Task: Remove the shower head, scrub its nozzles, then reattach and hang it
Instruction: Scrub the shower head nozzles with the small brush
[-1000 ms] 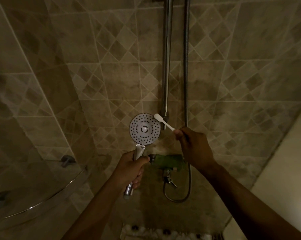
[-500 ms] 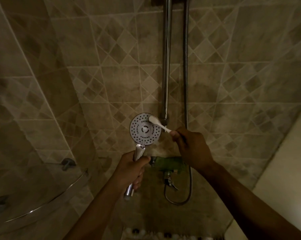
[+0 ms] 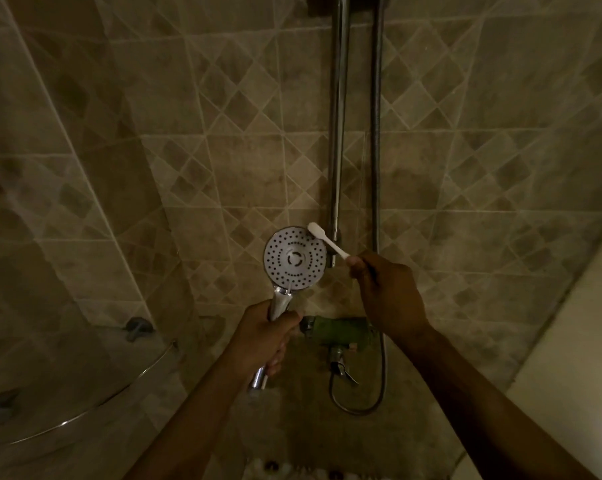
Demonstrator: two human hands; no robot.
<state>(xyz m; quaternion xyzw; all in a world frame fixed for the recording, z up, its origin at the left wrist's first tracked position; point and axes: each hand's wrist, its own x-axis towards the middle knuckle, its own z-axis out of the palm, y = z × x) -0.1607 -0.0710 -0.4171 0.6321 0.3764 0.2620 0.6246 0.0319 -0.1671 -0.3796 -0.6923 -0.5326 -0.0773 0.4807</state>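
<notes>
L fingers [image 3: 258, 336] grip shower head [image 3: 295, 257]; R fingers [image 3: 356, 268] pinch toothbrush [image 3: 327, 240]; tiled wall [image 3: 223, 150].

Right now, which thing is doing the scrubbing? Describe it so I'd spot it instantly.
Follow the chrome riser rail down to the round shower head. At its upper right edge lies a white toothbrush, pinched by the right hand: the only slim white stick here.

shower head [image 3: 295, 258] gripped, toothbrush [image 3: 327, 239] at rim

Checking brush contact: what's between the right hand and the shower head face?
Head view: only the white toothbrush spans it, from the right hand pinching its handle to its bristle end at the upper right rim of the shower head.
</notes>
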